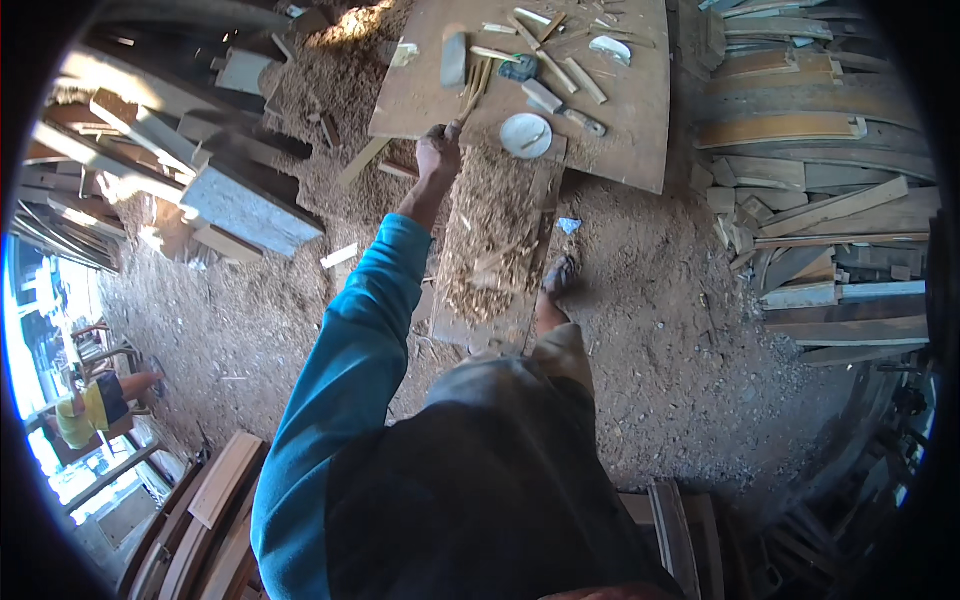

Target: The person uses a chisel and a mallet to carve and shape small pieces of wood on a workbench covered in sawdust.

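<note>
My left hand, at the end of a blue sleeve, reaches to the near left edge of a brown board. Its fingers are closed on the lower end of several thin wooden sticks, which fan out over the board. A grey rectangular block lies just beyond them. To the right are a dark lump, a pale wooden block and a round white dish with a small stick in it. My right hand does not show.
A plank strewn with wood shavings runs from the board toward my lap. My foot rests on the dirt floor beside it. Timber is stacked at right, more boards at left. A person in yellow sits far left.
</note>
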